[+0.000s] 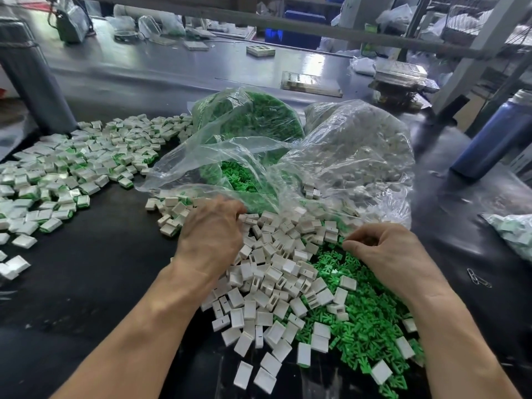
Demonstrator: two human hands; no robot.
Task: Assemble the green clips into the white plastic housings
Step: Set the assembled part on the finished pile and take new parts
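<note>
A heap of empty white plastic housings (276,272) lies in front of me on the dark table (100,283). To its right spreads a heap of loose green clips (371,321). My left hand (213,234) lies palm down on the far left of the white heap, fingers curled into the housings; what they hold is hidden. My right hand (385,249) hovers over the green clips with fingertips pinched together, and whether a clip is between them is unclear.
Assembled white-and-green pieces (66,174) cover the table's left. Two clear plastic bags stand behind the heaps: one with green clips (247,122), one with white housings (359,151). A blue bottle (495,136) stands at right; paper clips (478,279) lie nearby.
</note>
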